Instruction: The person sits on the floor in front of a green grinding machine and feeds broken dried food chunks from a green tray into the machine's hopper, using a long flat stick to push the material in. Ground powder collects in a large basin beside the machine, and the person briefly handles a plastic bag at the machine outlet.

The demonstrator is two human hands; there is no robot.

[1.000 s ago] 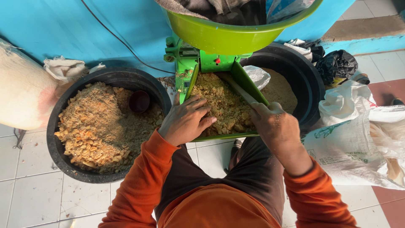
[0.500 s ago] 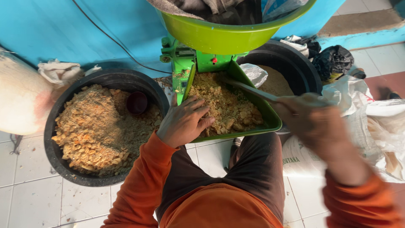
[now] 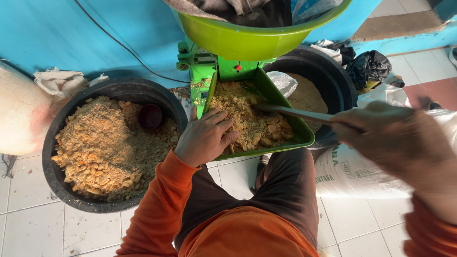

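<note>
Currently left hand point(image 3: 205, 138) lies flat, fingers spread, on coarse tan crumbs point(image 3: 252, 119) at the near-left edge of the green metal chute tray point(image 3: 304, 131). Right hand point(image 3: 395, 143) is clenched round a thin grey stick point(image 3: 295, 113), tip in the crumbs mid-tray. Black round tub point(image 3: 114, 90) of crumbs sits just left; tiled floor point(image 3: 28, 223) lies open nearer.

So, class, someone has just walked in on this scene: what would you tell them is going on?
A person in orange sleeves sits over a green tray heaped with coarse tan crumbs, fixed to a green machine. The left hand rests on the crumbs at the tray's near edge. The right hand, blurred, grips a thin stick whose tip reaches into the crumbs. To the left stands a black tub full of similar crumbs, holding a small dark cup.
</note>
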